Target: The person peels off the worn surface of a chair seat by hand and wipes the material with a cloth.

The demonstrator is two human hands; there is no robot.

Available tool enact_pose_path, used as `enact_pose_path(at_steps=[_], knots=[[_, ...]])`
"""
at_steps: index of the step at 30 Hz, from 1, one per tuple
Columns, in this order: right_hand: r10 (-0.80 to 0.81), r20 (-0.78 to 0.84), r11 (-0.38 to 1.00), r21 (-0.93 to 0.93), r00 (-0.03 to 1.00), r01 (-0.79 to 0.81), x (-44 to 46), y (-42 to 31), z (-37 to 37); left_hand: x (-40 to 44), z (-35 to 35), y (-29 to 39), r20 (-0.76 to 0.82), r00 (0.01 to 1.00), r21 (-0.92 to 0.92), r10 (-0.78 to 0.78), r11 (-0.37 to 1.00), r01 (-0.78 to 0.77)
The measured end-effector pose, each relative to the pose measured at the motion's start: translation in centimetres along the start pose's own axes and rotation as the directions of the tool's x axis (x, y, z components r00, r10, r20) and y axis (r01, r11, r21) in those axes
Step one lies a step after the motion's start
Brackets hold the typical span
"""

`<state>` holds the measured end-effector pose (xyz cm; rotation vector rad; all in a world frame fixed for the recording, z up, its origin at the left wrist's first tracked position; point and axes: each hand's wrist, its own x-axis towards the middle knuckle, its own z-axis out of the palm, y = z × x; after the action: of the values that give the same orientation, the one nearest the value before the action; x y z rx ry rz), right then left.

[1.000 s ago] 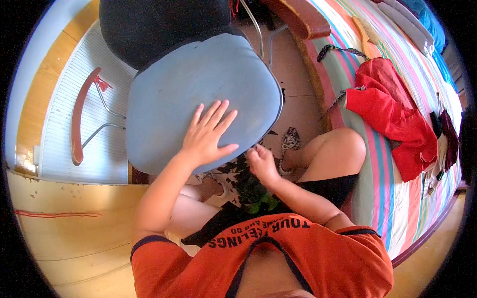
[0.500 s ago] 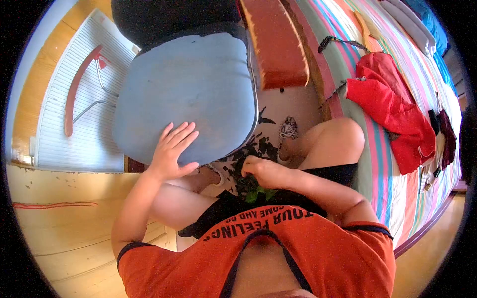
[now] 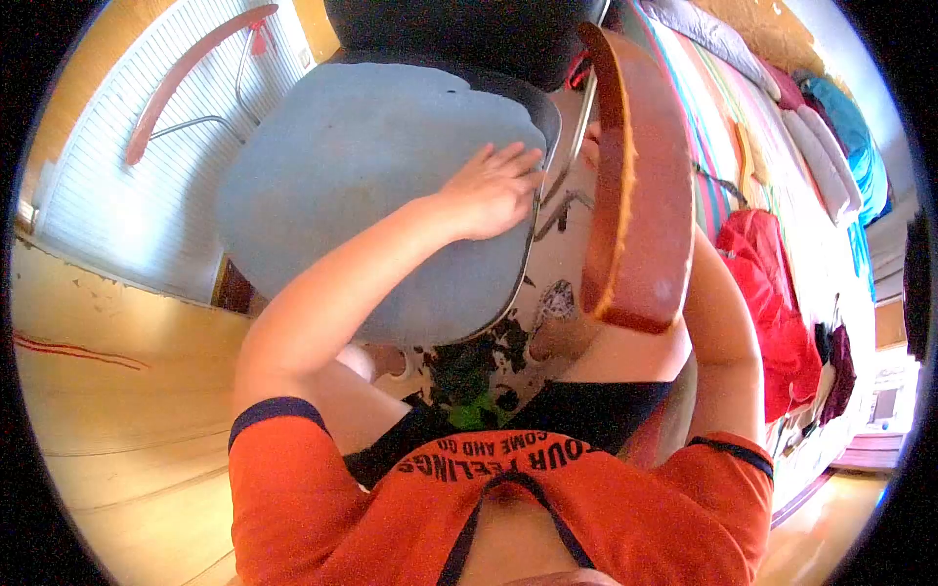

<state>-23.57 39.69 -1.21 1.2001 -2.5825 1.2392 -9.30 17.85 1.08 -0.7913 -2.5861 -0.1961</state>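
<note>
My left hand lies on the blue-grey chair seat near its right edge, fingers spread and palm down, holding nothing. On the far side of the chair's red-brown armrest, my right arm reaches forward. Only a small bit of my right hand shows in the gap between the armrest and the seat; its grip is hidden. Dark scraps litter the floor between my legs, with a green piece close to my shorts.
A striped bed runs along the right, with a red garment and folded bedding on it. The chair's black backrest stands at the top. To the left are a white ribbed panel, the other armrest and yellowish wood.
My left hand has slid across the seat to its right side. My right hand has left the dark scraps and gone behind the armrest. In view, the chair has turned and shifted right.
</note>
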Motion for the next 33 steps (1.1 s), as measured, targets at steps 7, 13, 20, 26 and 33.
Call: enact_pose_path(at_steps=[7, 13, 20, 26, 33], knots=[[-0.327, 0.070, 0.869, -0.371, 0.943, 0.328, 13.1, -3.2, 4.9, 5.5, -3.6, -7.6, 0.366, 0.904, -0.404, -0.223, 0.836, 0.370], [-0.133, 0.268, 0.847, -0.470, 0.954, 0.250, 17.1, -4.5, 6.0, 0.5, 0.7, -12.9, -0.212, 0.805, -0.121, -0.554, 0.832, 0.541], [-0.188, 0.339, 0.722, -0.588, 0.922, 0.364, 17.7, -5.3, 5.8, 0.2, 1.3, -12.2, -0.200, 0.820, -0.064, -0.537, 0.842, 0.536], [0.034, 0.168, 0.823, -0.563, 0.985, 0.067, 17.5, -4.6, 5.9, 0.3, 1.5, -12.0, -0.139, 0.813, -0.087, -0.565, 0.825, 0.559], [0.082, 0.331, 0.576, -0.785, 0.940, 0.227, 18.8, -6.9, 7.0, 0.2, 1.9, -11.7, -0.085, 0.800, -0.069, -0.593, 0.805, 0.589]])
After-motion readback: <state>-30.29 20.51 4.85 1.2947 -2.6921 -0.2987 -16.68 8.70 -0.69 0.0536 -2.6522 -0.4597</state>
